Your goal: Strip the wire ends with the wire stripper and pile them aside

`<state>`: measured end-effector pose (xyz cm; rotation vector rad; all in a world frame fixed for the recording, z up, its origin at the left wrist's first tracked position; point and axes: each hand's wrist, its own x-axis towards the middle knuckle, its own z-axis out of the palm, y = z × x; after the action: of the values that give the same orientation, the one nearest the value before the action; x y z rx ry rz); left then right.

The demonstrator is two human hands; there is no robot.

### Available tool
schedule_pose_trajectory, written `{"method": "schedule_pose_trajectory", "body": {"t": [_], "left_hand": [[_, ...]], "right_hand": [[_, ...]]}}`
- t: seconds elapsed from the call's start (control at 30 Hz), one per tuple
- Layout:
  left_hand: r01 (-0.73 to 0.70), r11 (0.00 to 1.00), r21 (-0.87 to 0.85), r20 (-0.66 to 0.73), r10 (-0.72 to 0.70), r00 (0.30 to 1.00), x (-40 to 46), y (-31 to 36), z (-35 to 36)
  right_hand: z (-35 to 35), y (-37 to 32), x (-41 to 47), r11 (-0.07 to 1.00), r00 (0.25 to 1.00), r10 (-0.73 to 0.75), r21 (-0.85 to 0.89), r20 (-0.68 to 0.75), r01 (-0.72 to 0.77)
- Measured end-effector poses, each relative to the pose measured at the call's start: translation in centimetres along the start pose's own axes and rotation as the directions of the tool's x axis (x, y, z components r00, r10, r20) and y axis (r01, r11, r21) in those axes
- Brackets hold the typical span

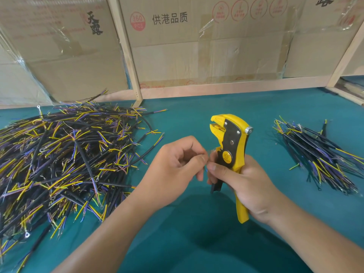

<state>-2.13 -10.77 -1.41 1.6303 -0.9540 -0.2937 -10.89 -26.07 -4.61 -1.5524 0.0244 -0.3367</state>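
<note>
My right hand (246, 186) grips the handles of a yellow and black wire stripper (231, 142), jaws pointing up and away. The black wire (215, 187) pokes down below that hand, next to the handles. My left hand (177, 170) has thumb and forefinger pinched together right beside the right thumb, on a thin strand end of that wire, with a bit of blue showing. A large heap of black wires with yellow, blue and purple cores (59, 158) lies on the left. A smaller, tidier pile of wires (319, 154) lies on the right.
The work surface is a teal mat (197, 115). Flattened cardboard boxes (197, 46) in a wooden frame (126, 52) form a wall at the back. A short yellow offcut (294, 166) lies by the right pile.
</note>
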Motion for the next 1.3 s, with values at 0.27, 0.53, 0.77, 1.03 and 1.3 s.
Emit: {"method": "schedule_pose_trajectory", "body": {"t": [0.27,0.53,0.77,1.03,1.3], "left_hand": [[0.003,1.0,-0.025,-0.002,-0.004,1.0,0.0,0.0,0.0],[0.056,0.997,-0.048,0.103,-0.051,0.993,-0.3,-0.1,0.4],[0.046,0.999,0.005,0.165,-0.046,0.985,-0.5,0.2,0.5],[0.018,0.997,0.07,0.19,-0.031,0.981,-0.7,0.3,0.8],[0.026,0.999,0.022,0.032,-0.026,0.999,-0.5,-0.2,1.1]], "right_hand": [[0.3,0.3,0.1,0.999,0.998,0.017,0.039,-0.055,-0.015],[0.2,0.0,0.0,0.988,0.998,0.009,0.155,-0.054,0.0],[0.0,-0.4,0.0,0.987,0.999,0.001,0.16,-0.04,0.005],[0.0,-0.5,-0.1,0.987,0.999,0.022,0.162,-0.049,-0.014],[0.2,-0.5,-0.1,0.988,0.998,0.037,0.152,-0.05,-0.029]]}}
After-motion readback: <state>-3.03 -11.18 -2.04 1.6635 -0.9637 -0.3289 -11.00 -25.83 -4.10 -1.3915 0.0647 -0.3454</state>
